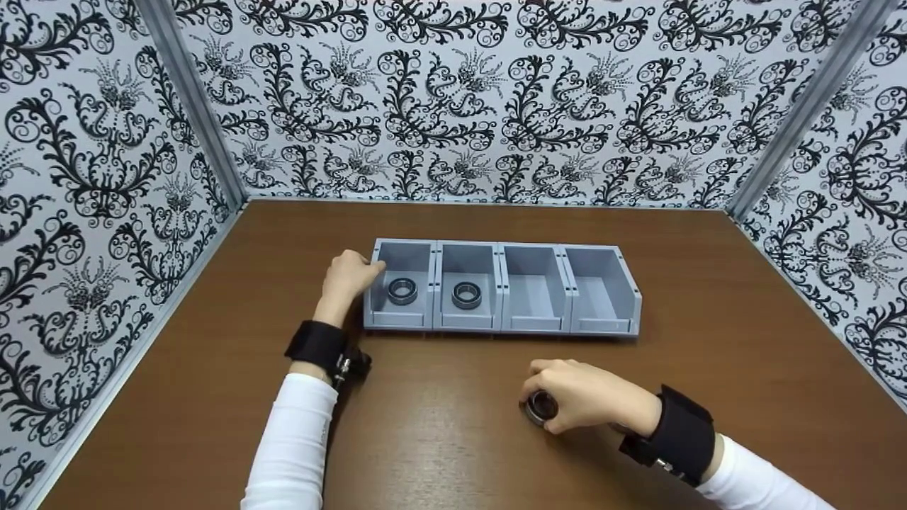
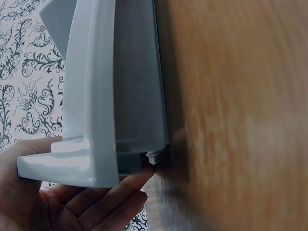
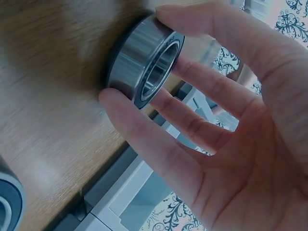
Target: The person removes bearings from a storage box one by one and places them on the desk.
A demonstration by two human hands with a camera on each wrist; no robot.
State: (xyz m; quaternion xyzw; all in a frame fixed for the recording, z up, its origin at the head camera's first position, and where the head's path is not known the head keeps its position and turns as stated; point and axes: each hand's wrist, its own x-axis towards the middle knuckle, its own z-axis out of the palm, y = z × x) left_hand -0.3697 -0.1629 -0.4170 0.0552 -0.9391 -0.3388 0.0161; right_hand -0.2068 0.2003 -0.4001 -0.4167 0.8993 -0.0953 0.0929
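My right hand (image 1: 577, 397) pinches a metal ball bearing (image 1: 541, 405) between thumb and fingers, low over the brown table. In the right wrist view the bearing (image 3: 144, 60) stands tilted on the wood, with fingertips on its shiny outer ring. At the far left, my left hand (image 1: 348, 276) grips the side wall of the leftmost grey bin (image 1: 399, 320). The left wrist view shows its fingers (image 2: 115, 207) behind and below the bin's rim (image 2: 98, 96). One bearing (image 1: 402, 291) lies in this bin, and another (image 1: 466, 295) in the bin beside it.
Two more grey bins, third (image 1: 536, 324) and fourth (image 1: 604, 326), complete the row and hold nothing visible. Part of another bearing (image 3: 8, 202) shows at the right wrist view's lower left edge. Patterned walls (image 1: 453, 106) enclose the wooden table (image 1: 439, 425).
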